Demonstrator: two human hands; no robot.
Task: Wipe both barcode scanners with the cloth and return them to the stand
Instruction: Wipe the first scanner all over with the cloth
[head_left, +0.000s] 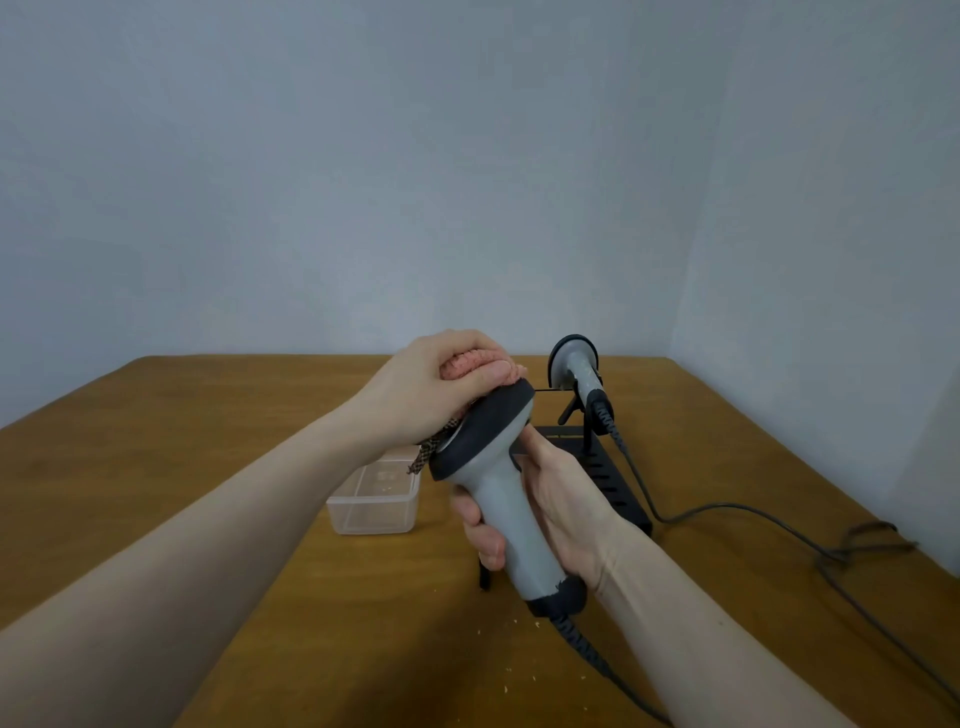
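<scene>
My right hand (550, 512) grips the grey handle of a barcode scanner (498, 483), held upright above the table with its black head tilted to the upper left. My left hand (421, 387) is closed on a bunched pink cloth (485, 366) and presses it against the far side of the scanner's head; a patterned edge of the cloth hangs below my palm. A second grey scanner (579, 371) rests on the black stand (608, 475) behind, head toward me, its cable trailing to the right.
A clear plastic container (374, 501) sits on the wooden table (208, 467) just left of the held scanner. Dark cables (831, 561) loop across the table's right side. The held scanner's coiled cable (582, 642) runs down toward me. Walls close the back and right.
</scene>
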